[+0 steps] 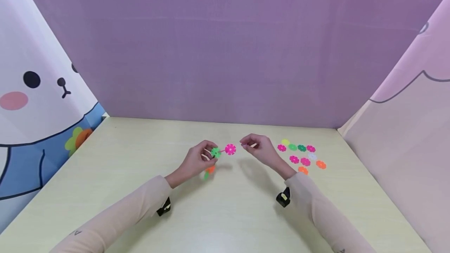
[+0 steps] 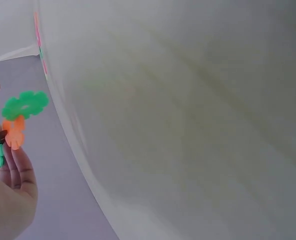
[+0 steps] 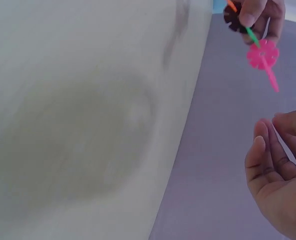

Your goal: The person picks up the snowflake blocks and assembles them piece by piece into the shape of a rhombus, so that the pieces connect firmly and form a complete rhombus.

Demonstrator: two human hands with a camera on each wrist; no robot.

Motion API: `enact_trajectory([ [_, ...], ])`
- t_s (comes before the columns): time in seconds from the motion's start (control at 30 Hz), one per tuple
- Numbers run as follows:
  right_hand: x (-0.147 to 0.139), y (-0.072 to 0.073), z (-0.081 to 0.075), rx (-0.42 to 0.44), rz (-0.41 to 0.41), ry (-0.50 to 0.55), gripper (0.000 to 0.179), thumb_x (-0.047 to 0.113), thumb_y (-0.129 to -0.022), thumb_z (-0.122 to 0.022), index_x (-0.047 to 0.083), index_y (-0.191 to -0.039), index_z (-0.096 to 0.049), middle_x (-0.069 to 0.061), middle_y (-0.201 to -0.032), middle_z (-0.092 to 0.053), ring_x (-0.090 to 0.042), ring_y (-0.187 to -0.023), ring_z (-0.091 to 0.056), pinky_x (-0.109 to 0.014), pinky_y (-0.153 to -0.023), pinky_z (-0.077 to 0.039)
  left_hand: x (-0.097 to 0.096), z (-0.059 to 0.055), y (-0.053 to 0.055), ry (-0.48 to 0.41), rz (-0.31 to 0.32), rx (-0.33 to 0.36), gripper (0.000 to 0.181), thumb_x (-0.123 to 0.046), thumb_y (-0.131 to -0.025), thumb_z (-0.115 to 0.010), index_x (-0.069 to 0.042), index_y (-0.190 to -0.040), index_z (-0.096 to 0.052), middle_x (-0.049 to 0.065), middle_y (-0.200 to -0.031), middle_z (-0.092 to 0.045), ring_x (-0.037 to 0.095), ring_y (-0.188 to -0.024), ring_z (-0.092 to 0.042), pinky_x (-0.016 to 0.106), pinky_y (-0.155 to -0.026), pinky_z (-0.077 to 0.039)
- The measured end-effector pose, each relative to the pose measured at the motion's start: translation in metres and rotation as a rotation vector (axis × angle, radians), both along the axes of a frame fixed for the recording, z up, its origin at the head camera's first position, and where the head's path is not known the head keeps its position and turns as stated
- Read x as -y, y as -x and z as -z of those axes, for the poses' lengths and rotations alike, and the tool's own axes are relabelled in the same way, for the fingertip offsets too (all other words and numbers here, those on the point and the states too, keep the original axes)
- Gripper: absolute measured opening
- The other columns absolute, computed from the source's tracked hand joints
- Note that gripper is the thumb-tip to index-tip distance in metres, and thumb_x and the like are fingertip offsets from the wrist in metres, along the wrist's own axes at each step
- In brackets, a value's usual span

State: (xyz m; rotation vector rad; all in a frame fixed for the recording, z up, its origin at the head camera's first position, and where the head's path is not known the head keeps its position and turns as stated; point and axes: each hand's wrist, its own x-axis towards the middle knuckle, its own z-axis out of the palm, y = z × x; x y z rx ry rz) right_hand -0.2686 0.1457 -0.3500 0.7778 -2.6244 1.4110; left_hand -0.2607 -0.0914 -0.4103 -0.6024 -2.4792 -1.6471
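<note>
chain of joined flower-shaped discs (image 1: 216, 152) is up above the tabletop (image 1: 225, 210), around the middle of my head view. i have it in the left hand (image 1: 198, 157), thumb and fingers clamped on it at a dark disc (image 3: 232, 21). on the chain's right end i see two pink discs (image 3: 263, 54), set crosswise to each other. lower down, an orange disc (image 2: 15, 133) joins a green disc (image 2: 25, 104); both stick out past the fingers.

right hand (image 1: 259, 150) is just beside the pink end, apart from it: fingers loosely bent, tips close to the thumb.

to the right of that hand i count ten loose discs lying flat in a cluster: yellow disc (image 1: 285, 142), light green disc (image 1: 293, 147), dark green disc (image 1: 302, 148), white disc (image 1: 311, 155), four pink ones, two orange ones. the nearer orange one is by the right sleeve (image 1: 316, 202).

black wrist units (image 1: 163, 207) show under both cuffs. further out: purple backdrop (image 1: 225, 50) behind, cartoon-print panel (image 1: 31, 124) on the left, pink and beige panel (image 1: 404, 147) on the right.
</note>
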Motion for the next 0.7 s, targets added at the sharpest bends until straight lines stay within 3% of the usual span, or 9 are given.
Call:
enact_trajectory([
  [0.17, -0.024, 0.02, 0.027, -0.046, 0.064, -0.074, 0.014, 0.0, -0.083, -0.061, 0.001, -0.096, -0.065, -0.016, -0.093, -0.066, -0.023, -0.083, -0.062, -0.023, -0.066, -0.05, -0.001, -0.003, -0.002, -0.001, -0.002, -0.003, 0.035, 0.001, -0.074, -0.07, -0.006, -0.105, -0.056, 0.011, -0.09, -0.061, 0.015, -0.073, -0.06, 0.02, -0.063, -0.051],
  [0.23, -0.032, 0.025, 0.032, -0.066, 0.089, -0.099, 0.014, -0.002, -0.082, -0.061, 0.001, -0.095, -0.065, -0.017, -0.091, -0.066, -0.023, -0.083, -0.062, -0.026, -0.066, -0.05, -0.002, -0.012, -0.007, 0.002, 0.004, 0.002, 0.035, 0.003, -0.074, -0.069, -0.002, -0.106, -0.055, 0.015, -0.092, -0.06, 0.02, -0.075, -0.061, 0.021, -0.064, -0.052],
  [0.4, -0.054, 0.032, 0.041, -0.123, 0.126, -0.138, 0.016, -0.007, -0.079, -0.061, -0.004, -0.094, -0.064, -0.02, -0.089, -0.065, -0.028, -0.082, -0.063, -0.026, -0.064, -0.05, -0.002, -0.014, -0.008, 0.003, 0.01, 0.002, 0.038, 0.005, -0.074, -0.069, 0.001, -0.109, -0.054, 0.018, -0.093, -0.059, 0.025, -0.077, -0.061, 0.022, -0.063, -0.051],
  [0.47, -0.063, 0.036, 0.045, -0.137, 0.142, -0.162, 0.016, -0.007, -0.079, -0.061, -0.005, -0.094, -0.064, -0.021, -0.09, -0.065, -0.029, -0.082, -0.063, -0.028, -0.065, -0.05, -0.001, -0.008, -0.003, 0.004, 0.015, -0.014, 0.039, 0.003, -0.073, -0.07, -0.001, -0.109, -0.055, 0.015, -0.092, -0.059, 0.02, -0.075, -0.061, 0.02, -0.062, -0.051],
  [0.7, -0.092, 0.049, 0.054, -0.11, 0.18, -0.25, 0.022, -0.009, -0.078, -0.06, -0.009, -0.1, -0.061, -0.024, -0.095, -0.063, -0.034, -0.086, -0.06, -0.046, -0.077, -0.051, 0.001, -0.008, -0.003, 0.019, 0.021, -0.022, 0.036, 0.003, -0.074, -0.069, -0.011, -0.107, -0.059, 0.012, -0.088, -0.061, 0.016, -0.072, -0.06, 0.022, -0.06, -0.051],
])
